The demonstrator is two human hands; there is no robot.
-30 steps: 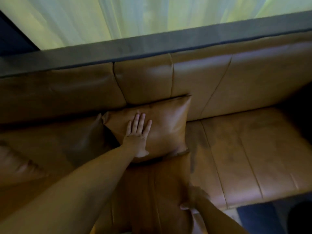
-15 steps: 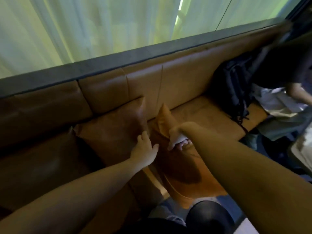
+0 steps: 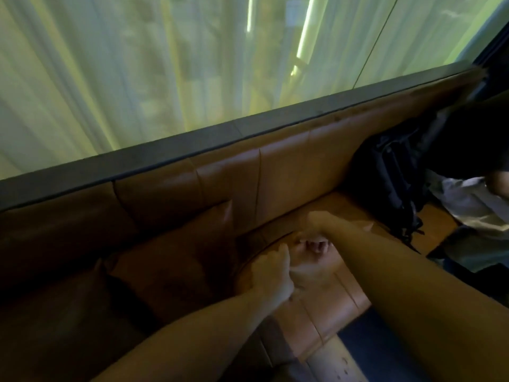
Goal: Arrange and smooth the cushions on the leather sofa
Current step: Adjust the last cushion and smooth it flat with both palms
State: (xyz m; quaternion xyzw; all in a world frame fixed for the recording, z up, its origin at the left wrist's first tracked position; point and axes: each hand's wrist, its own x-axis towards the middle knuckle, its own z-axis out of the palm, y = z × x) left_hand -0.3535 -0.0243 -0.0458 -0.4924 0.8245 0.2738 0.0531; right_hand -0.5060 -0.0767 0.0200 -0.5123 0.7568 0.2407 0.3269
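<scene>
From the head view we see both hands meeting mid-seat on the leather sofa (image 3: 289,172). Our left hand (image 3: 271,274) is curled shut on the edge of a tan cushion (image 3: 275,245); our right hand (image 3: 314,244) grips the same cushion, fingers bent. A second, smooth brown cushion (image 3: 176,244) leans against the backrest just left.

Smooth, faintly glossy leather sofa (image 3: 283,172)
</scene>
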